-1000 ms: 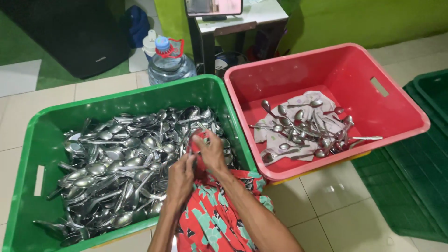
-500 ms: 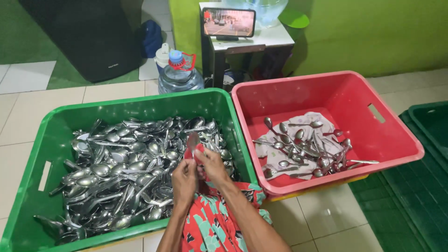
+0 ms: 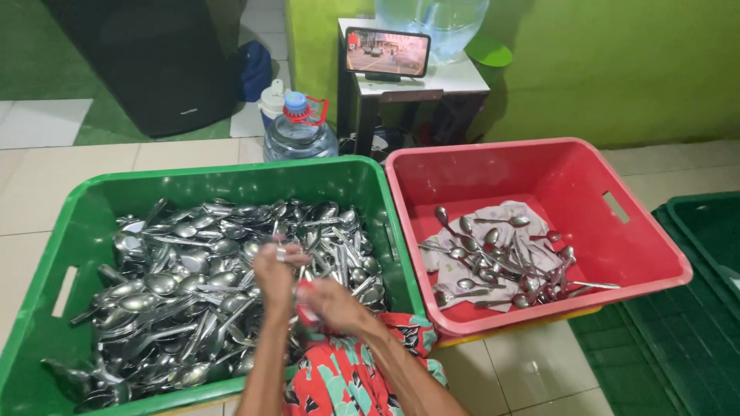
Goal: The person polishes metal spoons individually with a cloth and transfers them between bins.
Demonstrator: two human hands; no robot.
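At the left, a green crate (image 3: 46,254) is seen on the tiled floor (image 3: 46,185), heaped with metal spoons (image 3: 177,285). Above the heap the left hand (image 3: 275,276) is raised, its fingers curled around a spoon (image 3: 287,250) by the handle; half a second ago this hand was held lower and closer to the other one, and the spoon stood upright between them with its bowl showing above the cloth. Just to its right the right hand (image 3: 330,302) is clenched on a red patterned cloth (image 3: 351,370), which trails down over the crate's near rim; this hand has been lowered and drawn apart from the left. Further right, a red crate (image 3: 655,246) is seen with a pale cloth (image 3: 532,219) on its bottom and a smaller scatter of spoons (image 3: 501,262) laid on it, unchanged. The whole scene is shown lower in view than before, so more of the small stand (image 3: 455,77) with its screen (image 3: 387,52) is revealed.
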